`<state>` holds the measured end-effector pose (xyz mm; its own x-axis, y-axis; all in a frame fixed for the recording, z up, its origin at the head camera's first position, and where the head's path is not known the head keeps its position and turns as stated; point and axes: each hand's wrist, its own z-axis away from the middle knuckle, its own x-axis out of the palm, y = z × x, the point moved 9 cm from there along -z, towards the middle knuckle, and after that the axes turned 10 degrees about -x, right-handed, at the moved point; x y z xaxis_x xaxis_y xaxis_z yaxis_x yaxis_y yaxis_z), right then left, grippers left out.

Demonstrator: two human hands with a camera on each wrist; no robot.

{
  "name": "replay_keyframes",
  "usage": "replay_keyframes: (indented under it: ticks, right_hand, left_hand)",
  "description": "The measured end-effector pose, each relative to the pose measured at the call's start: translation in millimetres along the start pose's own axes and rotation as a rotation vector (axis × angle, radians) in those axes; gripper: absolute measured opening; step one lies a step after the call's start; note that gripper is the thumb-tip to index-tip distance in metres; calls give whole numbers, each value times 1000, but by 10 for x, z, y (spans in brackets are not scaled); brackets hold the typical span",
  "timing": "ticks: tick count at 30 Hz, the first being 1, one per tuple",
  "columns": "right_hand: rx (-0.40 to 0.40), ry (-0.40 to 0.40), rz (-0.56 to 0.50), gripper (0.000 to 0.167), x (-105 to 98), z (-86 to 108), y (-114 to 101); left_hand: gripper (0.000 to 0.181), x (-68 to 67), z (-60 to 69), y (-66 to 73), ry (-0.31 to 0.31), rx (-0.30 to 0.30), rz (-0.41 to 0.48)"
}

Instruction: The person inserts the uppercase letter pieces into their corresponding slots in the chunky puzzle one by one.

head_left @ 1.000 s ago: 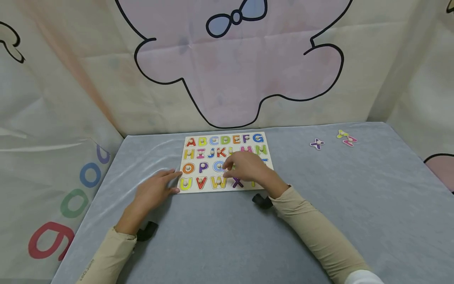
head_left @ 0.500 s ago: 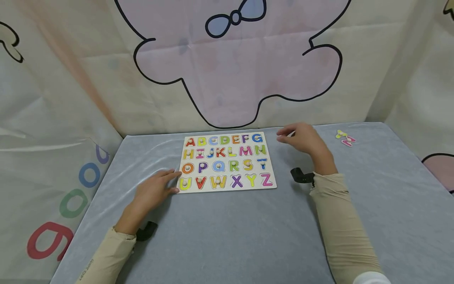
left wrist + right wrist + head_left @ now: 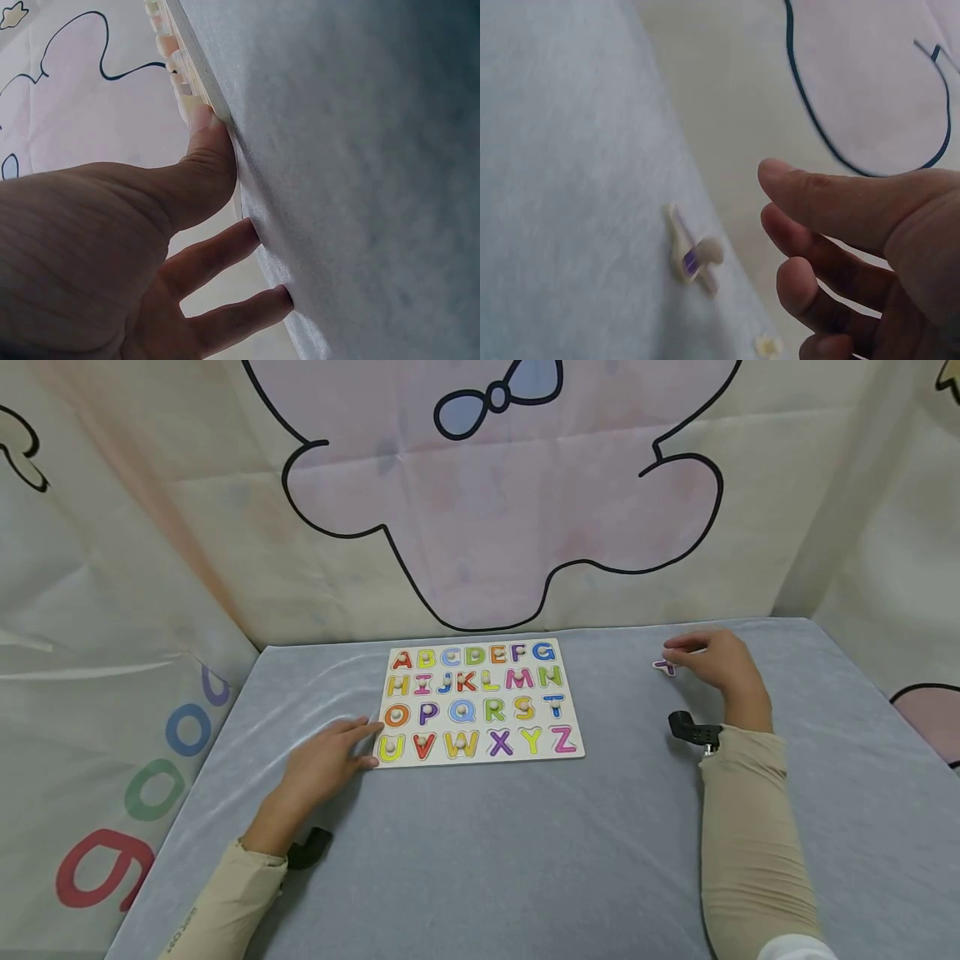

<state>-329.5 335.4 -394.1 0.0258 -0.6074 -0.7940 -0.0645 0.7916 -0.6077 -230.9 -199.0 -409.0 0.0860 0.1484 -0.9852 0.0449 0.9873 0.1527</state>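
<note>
A white alphabet puzzle board lies flat on the cloth, knobbed letters filling most of it. X, Y and Z in its bottom row show no knobs. My left hand rests at the board's left edge, thumb against the corner in the left wrist view and other fingers touching the cloth. On the right, a purple letter X piece lies loose, partly covered by my right hand. The right wrist view shows that X piece knob up, apart from the loosely bent, empty fingers.
Grey-blue cloth covers the table. A printed curtain stands along the back edge, and another along the left. A small pale yellow piece lies past the X piece in the right wrist view.
My right hand has moved from above the board rightward to the loose X piece, covering the yellow and pink pieces seen behind it earlier. The left hand stays at the board's edge.
</note>
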Motion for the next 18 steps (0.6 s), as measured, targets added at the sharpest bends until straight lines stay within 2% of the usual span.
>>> replay_keyframes:
  ticks: [5,8,13,18]
  right_hand:
    - [47,13,9,47,55,-10,206]
    - [47,23,14,43,100,-30,269]
    - [33,53,31,39,141,-76,278]
    - [85,33,47,42,162,-93,286]
  left_hand:
    - [59,4,4,-9,7,6,2]
    - [59,3,4,-12,8,6,-2]
    - [59,-4,-2,-6,9,7,-8]
    - [59,-6,-2,-10,3,3,-5]
